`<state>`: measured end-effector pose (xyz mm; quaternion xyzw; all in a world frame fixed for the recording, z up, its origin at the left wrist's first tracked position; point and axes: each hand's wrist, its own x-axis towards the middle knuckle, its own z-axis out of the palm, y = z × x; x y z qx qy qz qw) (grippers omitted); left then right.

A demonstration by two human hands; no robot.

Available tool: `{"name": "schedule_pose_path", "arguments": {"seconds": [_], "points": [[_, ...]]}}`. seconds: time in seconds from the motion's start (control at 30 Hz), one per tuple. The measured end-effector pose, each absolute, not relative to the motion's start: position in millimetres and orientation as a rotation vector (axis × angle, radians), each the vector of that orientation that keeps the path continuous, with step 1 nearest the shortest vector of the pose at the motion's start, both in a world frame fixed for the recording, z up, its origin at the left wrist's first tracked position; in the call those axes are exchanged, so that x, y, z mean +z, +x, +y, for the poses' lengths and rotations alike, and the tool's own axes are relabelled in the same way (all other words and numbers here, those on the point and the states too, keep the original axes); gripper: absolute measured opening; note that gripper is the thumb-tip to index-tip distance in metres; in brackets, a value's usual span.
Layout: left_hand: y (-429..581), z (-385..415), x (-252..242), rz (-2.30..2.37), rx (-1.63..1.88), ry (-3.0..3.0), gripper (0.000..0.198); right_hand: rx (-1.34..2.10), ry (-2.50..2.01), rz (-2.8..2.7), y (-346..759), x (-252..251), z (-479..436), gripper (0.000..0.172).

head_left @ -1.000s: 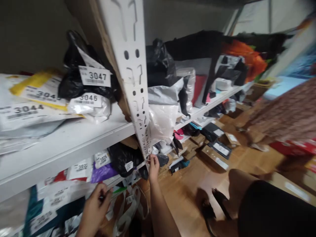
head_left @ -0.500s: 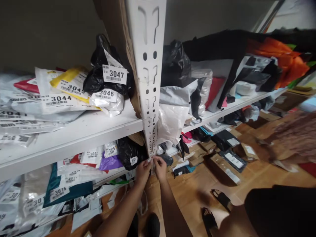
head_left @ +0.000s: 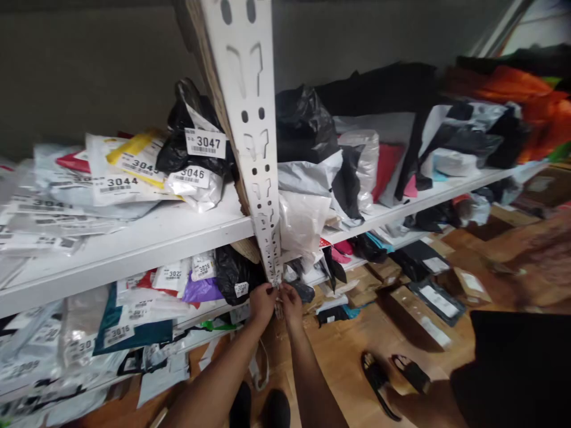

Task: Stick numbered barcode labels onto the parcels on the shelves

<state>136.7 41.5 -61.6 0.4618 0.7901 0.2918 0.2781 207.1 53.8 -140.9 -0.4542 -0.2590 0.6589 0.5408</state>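
Both of my hands are at the lower part of a white perforated shelf post (head_left: 253, 128). My left hand (head_left: 262, 303) is closed, thumb and fingertips pinched together at the post. Right beside it, my right hand (head_left: 291, 304) pinches in the same way, its fingertips almost meeting the left ones. Whatever small thing is between the fingers is too small and hidden to make out. Close to the left hand, on the lower shelf, lies a black plastic parcel (head_left: 234, 270) with a small number label. A purple parcel (head_left: 203, 289) lies beside it.
The upper shelf (head_left: 178, 238) carries labelled parcels, including a black bag (head_left: 178, 139) marked 3047. More bags, one of them red (head_left: 387, 169), fill the right-hand shelf. Cardboard boxes (head_left: 417, 312) lie on the floor. A person's sandalled foot (head_left: 377, 377) stands at right.
My view has shifted slightly, so the post's upper part appears further left. Both hands stay pinched at the post. The other person's sandalled feet have changed position at right.
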Motion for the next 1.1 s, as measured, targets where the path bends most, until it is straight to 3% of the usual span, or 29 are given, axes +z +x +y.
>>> {"name": "schedule_pose_path", "arguments": {"seconds": [0.2, 0.4, 0.53, 0.7, 0.9, 1.03, 1.1], "points": [[133.9, 1.5, -35.9, 1.965, 0.687, 1.336, 0.008, 1.691, -1.030, -0.540, 219.0, -119.0, 35.5, 0.042], [84.9, -59.7, -6.5, 1.986, 0.662, 1.388, 0.022, 1.961, -0.834, -0.671, 214.8, -90.9, -8.8, 0.041], [53.1, -79.1, 10.0, 2.046, 0.600, 1.384, 0.021, 2.087, -0.616, -0.734, 181.6, -76.4, -36.4, 0.047], [30.2, -89.0, 18.6, 2.216, 0.296, 1.583, 0.016, 2.054, -0.645, -0.764, 142.0, -74.7, -57.0, 0.026], [3.3, -75.5, 37.1, 2.153, -0.132, 1.926, 0.032, 1.876, -0.858, -0.645, 117.8, -86.1, -61.9, 0.019], [-7.1, -22.4, 57.9, 2.322, -0.092, 1.877, 0.058, 1.747, -0.791, -0.666, 98.2, -64.9, -40.0, 0.007], [-7.8, 2.7, 65.1, 2.388, -0.087, 1.905, 0.060, 1.719, -0.748, -0.569, 87.8, -52.1, -23.3, 0.006]]}}
